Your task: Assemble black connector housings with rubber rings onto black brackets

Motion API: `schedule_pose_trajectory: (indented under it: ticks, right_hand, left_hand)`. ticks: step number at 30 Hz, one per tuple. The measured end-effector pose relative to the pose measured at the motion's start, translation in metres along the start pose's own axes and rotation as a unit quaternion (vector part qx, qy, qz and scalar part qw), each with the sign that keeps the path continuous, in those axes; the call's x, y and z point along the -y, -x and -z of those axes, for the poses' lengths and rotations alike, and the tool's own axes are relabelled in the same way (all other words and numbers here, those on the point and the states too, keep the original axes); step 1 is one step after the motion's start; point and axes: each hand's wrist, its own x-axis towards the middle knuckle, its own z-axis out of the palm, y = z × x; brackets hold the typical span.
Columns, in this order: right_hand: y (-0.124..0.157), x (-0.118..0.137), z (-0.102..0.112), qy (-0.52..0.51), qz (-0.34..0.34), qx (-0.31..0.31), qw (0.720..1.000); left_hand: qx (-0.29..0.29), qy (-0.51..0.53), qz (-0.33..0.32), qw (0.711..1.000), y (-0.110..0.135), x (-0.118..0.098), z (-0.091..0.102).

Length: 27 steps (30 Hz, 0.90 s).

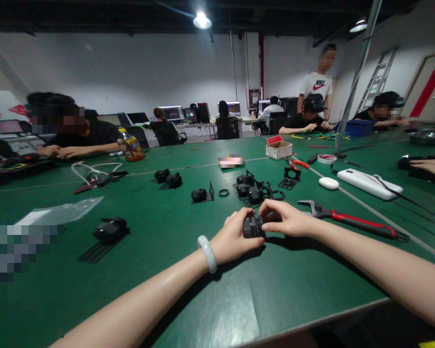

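A black plastic cable gland (253,227) is held just above the green table between my two hands. My left hand (234,237), with a pale bangle at its wrist, is closed round its left side. From the right, the fingers and thumb of my right hand (282,218) pinch its other end. Beyond my hands lies a cluster of black glands (254,195) with loose black ring nuts (277,195). A single ring nut (224,192) lies left of them, beside a gland on a bracket (199,195). An adjustable wrench (362,224) with red-black handles rests beyond my right forearm.
On the left are a gland on a slotted bracket (110,231), more glands (173,180), and a plastic bag (61,212). A bracket (290,178), small box (279,150), white oval object (328,183) and white power bank (369,184) lie farther off. Several people sit around the table.
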Motion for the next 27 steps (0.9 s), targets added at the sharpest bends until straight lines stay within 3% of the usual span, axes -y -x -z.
schedule_pose_trajectory:
  ticks: [10, 27]
  right_hand:
    - [-0.0012, 0.0009, 0.0008, 0.011, 0.037, -0.007, 0.999]
    - [-0.0018, -0.0017, 0.0041, 0.088, 0.018, 0.014, 0.996]
  left_hand:
    - [-0.006, 0.004, 0.001, 1.000, -0.0017, -0.0018, -0.0003]
    - [-0.005, 0.009, -0.001, 1.000, -0.0012, -0.0015, 0.0009]
